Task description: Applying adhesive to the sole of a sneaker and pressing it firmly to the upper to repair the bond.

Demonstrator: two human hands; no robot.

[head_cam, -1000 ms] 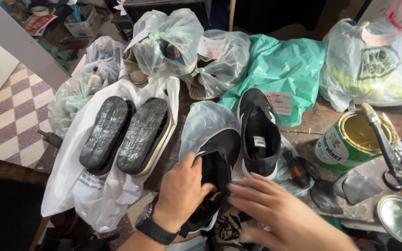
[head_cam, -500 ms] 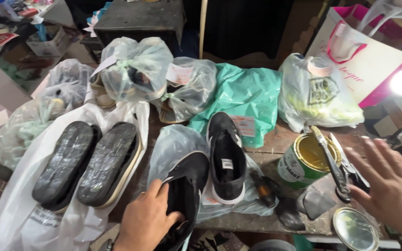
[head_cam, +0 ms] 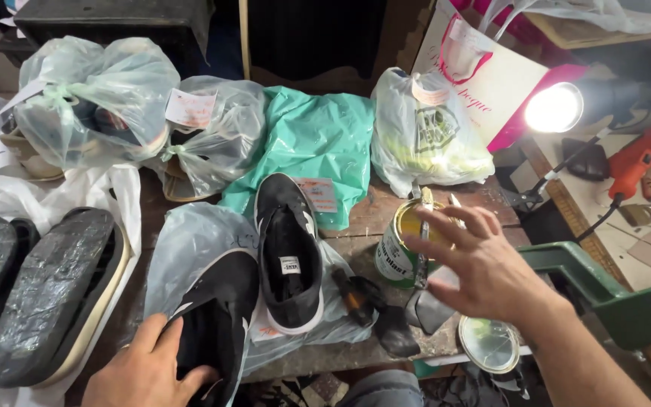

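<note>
Black sneaker (head_cam: 216,324) sits at the near edge of the counter (head_cam: 374,218), and your left hand (head_cam: 148,369) has it by the heel end, fingers curled over the collar with the thumb tucked inside the opening, so that's a proper grip. Its mate (head_cam: 288,260) lies just beside it, sole down on a crumpled clear plastic bag (head_cam: 182,241), toe pointing away from you.

Your right hand (head_cam: 480,260) is up over the open glue can (head_cam: 404,241), fingers spread and holding nothing. A metal tool (head_cam: 423,234) stands in the can right under your fingertips, and the round lid (head_cam: 489,344) rests near the counter's edge below your wrist.

Looks to me like you're steadying the shoe while going for what's in the can. I'd say the next bit needs your fingers closing on that tool's handle without tipping the can, since it's near the edge and there's clutter all around.

The sneaker itself: black fabric upper, white stripe along the side, white rubber rim on the sole. Looks soft and floppy at the heel where you're squeezing it. Can't tell from here what's wrong with it, the opening is just dark.
</note>
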